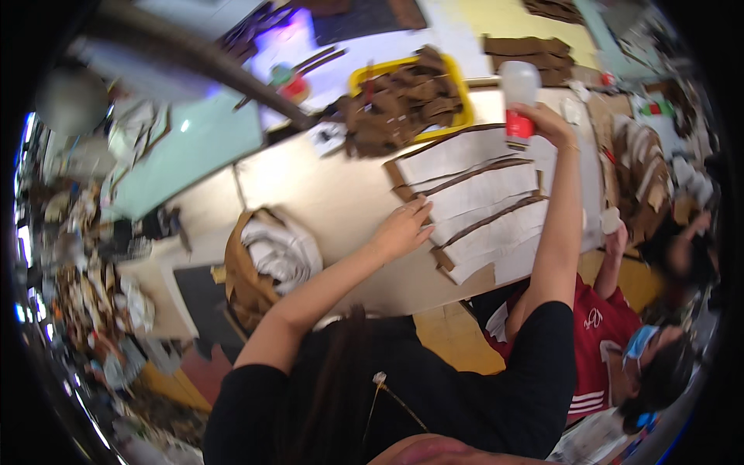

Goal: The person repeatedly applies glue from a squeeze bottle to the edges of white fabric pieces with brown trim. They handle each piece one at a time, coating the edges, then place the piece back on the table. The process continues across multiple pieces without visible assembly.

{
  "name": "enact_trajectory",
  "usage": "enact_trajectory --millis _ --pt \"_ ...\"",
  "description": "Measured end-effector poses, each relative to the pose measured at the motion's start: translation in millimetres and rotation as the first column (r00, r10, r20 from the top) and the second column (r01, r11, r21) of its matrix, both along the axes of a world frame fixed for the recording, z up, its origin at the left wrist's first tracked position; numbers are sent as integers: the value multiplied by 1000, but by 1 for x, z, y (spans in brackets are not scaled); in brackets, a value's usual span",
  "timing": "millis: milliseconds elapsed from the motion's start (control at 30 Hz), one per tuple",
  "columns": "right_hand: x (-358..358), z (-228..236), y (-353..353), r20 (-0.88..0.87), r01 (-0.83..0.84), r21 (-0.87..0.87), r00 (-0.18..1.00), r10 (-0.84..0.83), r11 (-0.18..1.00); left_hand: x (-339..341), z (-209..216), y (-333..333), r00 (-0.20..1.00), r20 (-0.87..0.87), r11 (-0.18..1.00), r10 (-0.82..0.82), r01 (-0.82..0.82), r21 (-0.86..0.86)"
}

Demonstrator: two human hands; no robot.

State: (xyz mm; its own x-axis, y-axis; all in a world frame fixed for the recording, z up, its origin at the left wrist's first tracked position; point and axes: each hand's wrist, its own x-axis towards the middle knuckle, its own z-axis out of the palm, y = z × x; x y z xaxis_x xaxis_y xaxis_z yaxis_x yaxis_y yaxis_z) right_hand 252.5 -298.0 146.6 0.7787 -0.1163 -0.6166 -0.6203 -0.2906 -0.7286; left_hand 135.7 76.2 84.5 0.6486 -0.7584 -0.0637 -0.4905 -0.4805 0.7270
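My right hand [549, 124] is wrapped round a translucent bottle [519, 81] with a red lower part. The bottle is held upright in the picture, its dark-tipped red end toward me, over the far right of several white pieces [484, 213] with brown edges. These pieces lie side by side on the table, with dark brown strips running across them. Fingers apart, my left hand [401, 230] rests at the left edge of the pieces, with nothing visible in it. Whether the bottle's tip touches a piece, I cannot tell.
A yellow basket [467, 108] heaped with brown pieces stands beyond the white ones. To the left sits a brown and white roll [271, 260]. A metal pole [209, 62] slants over the table's far left. At right, a co-worker in a red shirt [597, 325] holds something whitish.
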Motion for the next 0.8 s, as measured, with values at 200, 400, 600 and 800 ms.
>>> enact_trajectory --millis 200,400,600,800 --pt "-80 -10 84 311 -16 572 929 -199 820 -15 38 118 977 57 978 205 -202 -42" --pt "-165 -43 245 127 82 732 959 -253 677 -11 60 224 718 89 723 690 -689 -48" --pt "-209 0 329 106 -66 799 994 -31 598 29 10 230 704 367 650 609 -707 278" --pt "-236 37 327 228 -78 671 968 -105 737 45 -8 215 679 396 385 619 -701 600"
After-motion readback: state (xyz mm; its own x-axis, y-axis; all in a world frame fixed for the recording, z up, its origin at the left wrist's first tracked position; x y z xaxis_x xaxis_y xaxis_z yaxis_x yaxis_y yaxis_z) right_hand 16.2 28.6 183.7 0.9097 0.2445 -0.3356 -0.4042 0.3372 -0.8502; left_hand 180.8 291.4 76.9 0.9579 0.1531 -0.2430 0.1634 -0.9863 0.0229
